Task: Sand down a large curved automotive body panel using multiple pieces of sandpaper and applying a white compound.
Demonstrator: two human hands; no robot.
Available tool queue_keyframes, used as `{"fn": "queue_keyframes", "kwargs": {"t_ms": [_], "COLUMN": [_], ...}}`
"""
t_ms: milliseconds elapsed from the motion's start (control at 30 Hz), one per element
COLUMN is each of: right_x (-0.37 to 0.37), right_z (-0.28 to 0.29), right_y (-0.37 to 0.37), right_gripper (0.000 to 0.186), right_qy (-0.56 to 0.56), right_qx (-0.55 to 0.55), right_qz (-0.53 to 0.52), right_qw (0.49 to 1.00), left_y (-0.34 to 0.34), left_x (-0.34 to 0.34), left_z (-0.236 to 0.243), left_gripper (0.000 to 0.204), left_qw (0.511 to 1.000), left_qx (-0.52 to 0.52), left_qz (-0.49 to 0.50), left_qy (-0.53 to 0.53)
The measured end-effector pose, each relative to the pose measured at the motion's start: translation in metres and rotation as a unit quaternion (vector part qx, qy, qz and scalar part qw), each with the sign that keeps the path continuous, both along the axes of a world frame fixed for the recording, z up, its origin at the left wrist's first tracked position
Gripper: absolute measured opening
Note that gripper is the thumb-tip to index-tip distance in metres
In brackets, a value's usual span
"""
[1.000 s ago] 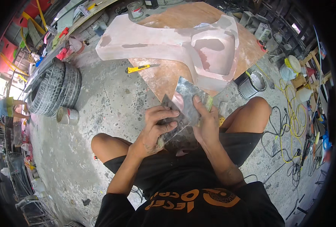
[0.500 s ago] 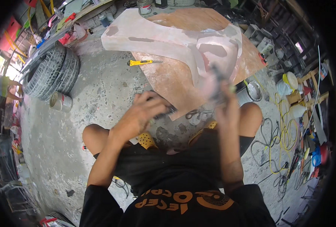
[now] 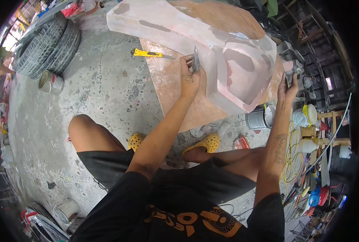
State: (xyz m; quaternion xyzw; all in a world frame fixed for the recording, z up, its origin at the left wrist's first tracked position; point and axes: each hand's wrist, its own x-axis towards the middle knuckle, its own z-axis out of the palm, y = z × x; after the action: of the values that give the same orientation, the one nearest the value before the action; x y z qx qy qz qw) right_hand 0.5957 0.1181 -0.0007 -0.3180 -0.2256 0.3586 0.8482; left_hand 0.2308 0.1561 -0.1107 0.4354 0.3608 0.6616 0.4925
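Note:
A whitish-pink car fender panel [image 3: 212, 54], marked with grey-brown patches, lies on a brown board [image 3: 175, 99] on the floor. Over its near-left edge is my left hand [image 3: 190, 82], fingers pinching a thin grey putty spreader [image 3: 196, 61] whose pointed end sticks up. Whether the spreader touches the panel I cannot tell. Farther right, beyond the panel's edge, my right hand [image 3: 287, 89] grips a dark flat plate [image 3: 291, 72] with pink paste [image 3: 287, 65] on it. A yellow utility knife [image 3: 148, 53] rests at the board's left edge, blade toward the panel.
Stacked dusty tyres [image 3: 50, 46] and a paint can [image 3: 51, 82] stand at the left. Right of the board are an open can [image 3: 258, 117], a yellow cord [image 3: 290, 161] and white tubs [image 3: 304, 117]. A red packet [image 3: 241, 142] lies near my yellow clog [image 3: 209, 143].
My left hand has moved forward and right to the panel, the right hand outward to the right. My body has shifted and turned, so the panel appears larger and tilted.

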Motion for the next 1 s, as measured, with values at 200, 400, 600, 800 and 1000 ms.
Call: {"fn": "queue_keyframes", "kwargs": {"t_ms": [200,400,600,800,1000], "right_x": [-0.046,-0.053,-0.065,-0.061,-0.061], "right_z": [-0.052,-0.041,-0.043,-0.051,-0.054], "right_y": [0.002,0.019,0.017,0.016,0.015], "right_gripper": [0.031,0.036,0.038,0.037,0.034], "right_qy": [-0.077,-0.093,-0.117,-0.109,-0.109], "right_qx": [0.006,-0.036,-0.090,-0.111,-0.110], "right_qz": [-0.101,-0.047,-0.025,-0.017,-0.018], "right_qw": [0.992,0.994,0.989,0.988,0.988], "left_y": [0.006,0.011,0.013,0.017,0.018], "left_x": [0.023,0.041,0.050,0.058,0.060], "left_z": [-0.001,-0.008,-0.011,-0.017,-0.021], "left_gripper": [0.045,0.050,0.052,0.054,0.053], "left_qw": [0.997,0.993,0.996,0.996,0.999], "left_qx": [-0.037,-0.039,-0.051,-0.042,-0.014], "left_qz": [0.042,0.062,0.046,0.039,0.018], "left_qy": [0.049,0.091,0.054,0.067,0.034]}}
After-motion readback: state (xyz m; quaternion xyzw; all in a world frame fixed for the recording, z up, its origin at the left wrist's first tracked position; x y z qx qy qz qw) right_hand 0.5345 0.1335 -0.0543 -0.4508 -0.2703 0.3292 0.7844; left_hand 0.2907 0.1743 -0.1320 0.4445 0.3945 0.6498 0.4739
